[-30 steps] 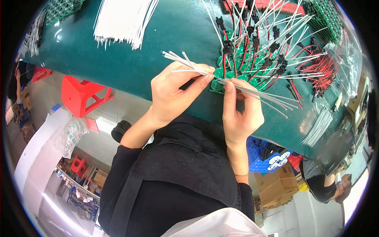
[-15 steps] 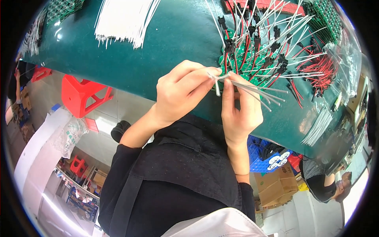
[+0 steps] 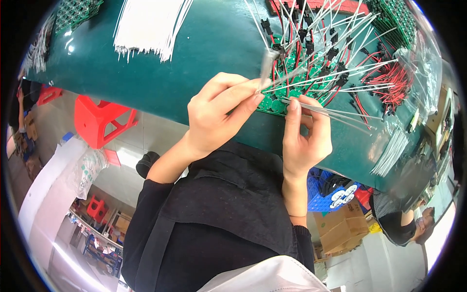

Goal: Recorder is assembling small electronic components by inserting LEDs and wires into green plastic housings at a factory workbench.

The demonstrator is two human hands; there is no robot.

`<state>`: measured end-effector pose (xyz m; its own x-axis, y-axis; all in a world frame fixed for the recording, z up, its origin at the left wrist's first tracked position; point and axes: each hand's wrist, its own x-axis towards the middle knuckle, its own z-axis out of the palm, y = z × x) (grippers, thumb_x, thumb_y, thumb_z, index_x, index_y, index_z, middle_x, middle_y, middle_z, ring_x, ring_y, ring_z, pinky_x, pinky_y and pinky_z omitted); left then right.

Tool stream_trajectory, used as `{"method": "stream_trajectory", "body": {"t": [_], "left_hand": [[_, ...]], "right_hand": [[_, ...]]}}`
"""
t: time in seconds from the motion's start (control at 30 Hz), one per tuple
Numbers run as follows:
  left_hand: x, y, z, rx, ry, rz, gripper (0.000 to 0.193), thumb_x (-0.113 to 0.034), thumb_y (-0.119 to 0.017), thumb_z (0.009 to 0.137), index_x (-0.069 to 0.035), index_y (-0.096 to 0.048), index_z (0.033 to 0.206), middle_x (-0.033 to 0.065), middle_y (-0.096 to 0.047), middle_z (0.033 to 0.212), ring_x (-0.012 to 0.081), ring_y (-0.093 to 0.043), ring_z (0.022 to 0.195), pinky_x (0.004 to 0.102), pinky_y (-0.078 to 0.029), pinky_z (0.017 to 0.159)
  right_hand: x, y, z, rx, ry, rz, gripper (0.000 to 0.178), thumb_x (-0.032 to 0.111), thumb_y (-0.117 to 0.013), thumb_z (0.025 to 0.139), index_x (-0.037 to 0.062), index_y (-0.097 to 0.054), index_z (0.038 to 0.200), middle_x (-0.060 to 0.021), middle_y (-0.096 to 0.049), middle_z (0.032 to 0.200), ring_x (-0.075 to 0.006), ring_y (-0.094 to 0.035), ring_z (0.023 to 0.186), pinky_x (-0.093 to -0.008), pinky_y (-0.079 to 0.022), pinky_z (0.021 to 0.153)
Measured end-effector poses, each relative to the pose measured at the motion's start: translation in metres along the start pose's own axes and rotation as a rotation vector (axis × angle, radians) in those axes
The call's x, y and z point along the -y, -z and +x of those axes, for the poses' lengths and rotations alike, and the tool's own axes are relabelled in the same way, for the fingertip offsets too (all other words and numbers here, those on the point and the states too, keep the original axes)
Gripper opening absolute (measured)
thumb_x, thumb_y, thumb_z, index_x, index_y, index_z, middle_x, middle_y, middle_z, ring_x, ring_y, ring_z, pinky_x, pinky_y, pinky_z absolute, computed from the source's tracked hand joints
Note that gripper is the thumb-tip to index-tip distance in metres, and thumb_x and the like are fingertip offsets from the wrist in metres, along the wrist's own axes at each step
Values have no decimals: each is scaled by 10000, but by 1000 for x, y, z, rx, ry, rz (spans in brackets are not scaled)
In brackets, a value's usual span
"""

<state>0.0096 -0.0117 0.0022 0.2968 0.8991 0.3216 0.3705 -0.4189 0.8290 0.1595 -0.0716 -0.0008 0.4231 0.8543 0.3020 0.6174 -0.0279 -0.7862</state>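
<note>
Grips of both hands are pinched: the left hand [image 3: 220, 111] on a blurred wire bunch [image 3: 266, 67], the right hand [image 3: 306, 139] on a spread wire bunch [image 3: 340, 115], by the near edge of the green boards [image 3: 278, 106] on the desk [image 3: 219, 36]. Left of the boards lies a white wire pile [image 3: 147, 29]; farther left, a red stool [image 3: 92, 121] and a plastic bag [image 3: 86, 170] with unreadable green print. Half a second ago, the hands were closer together.

Left hand [image 3: 220, 114], right hand [image 3: 307, 136]: pinch grips
</note>
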Motion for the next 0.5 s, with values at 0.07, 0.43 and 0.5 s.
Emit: {"method": "stream_trajectory", "body": {"t": [0.07, 0.43, 0.5], "left_hand": [[-2, 0, -1, -2, -13, -22, 190, 71, -757, 759, 22, -710, 936, 107, -686, 903, 182, -678, 797, 263, -549, 675], [0, -15, -4, -22, 23, -96, 176, -1, -792, 746, -15, -703, 897, 94, -720, 885, 195, -697, 755, 271, -554, 646], [0, -15, -3, -13, 3, -77, 171, 1, -790, 744, -17, -706, 892, 93, -720, 883, 191, -697, 753, 270, -554, 641]], "right_hand": [[1, 1, 1, 40, 33, -43, 151, -13, -733, 827, -36, -661, 958, -115, -673, 863, -147, -612, 591, -253, -504, 534], [1, -1, 1, 49, 48, -41, 176, -23, -742, 808, -28, -664, 965, -107, -681, 881, -178, -632, 657, -274, -517, 571], [1, -1, 2, 50, 39, -22, 191, -24, -744, 804, -28, -664, 978, -108, -682, 887, -194, -640, 680, -289, -528, 592]]}}
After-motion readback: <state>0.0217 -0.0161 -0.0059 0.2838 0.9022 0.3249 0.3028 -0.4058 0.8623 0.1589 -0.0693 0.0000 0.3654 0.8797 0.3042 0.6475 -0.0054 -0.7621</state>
